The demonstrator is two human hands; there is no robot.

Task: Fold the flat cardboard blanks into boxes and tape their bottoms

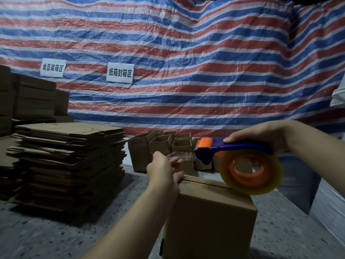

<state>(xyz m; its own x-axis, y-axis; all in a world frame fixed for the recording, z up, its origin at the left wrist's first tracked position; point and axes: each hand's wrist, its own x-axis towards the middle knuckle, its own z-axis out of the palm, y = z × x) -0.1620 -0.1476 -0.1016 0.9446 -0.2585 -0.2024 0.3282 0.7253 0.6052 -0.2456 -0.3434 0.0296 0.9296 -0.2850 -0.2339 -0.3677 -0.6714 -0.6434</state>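
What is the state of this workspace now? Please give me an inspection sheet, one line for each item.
Surface: speckled grey floor.
Job's things: closed box, its seam untaped; tape dispenser above it, a clear tape strip pulled out; stack of flat blanks; folded open boxes behind.
Clutter: more cardboard stacks at far left.
Grippers: left hand pinches the tape strip; right hand grips the dispenser.
Cables: nothing seen.
Surroundings: striped tarpaulin with two paper signs; white stacked material at right.

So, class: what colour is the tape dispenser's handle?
Dark blue handle, shown best in the head view.
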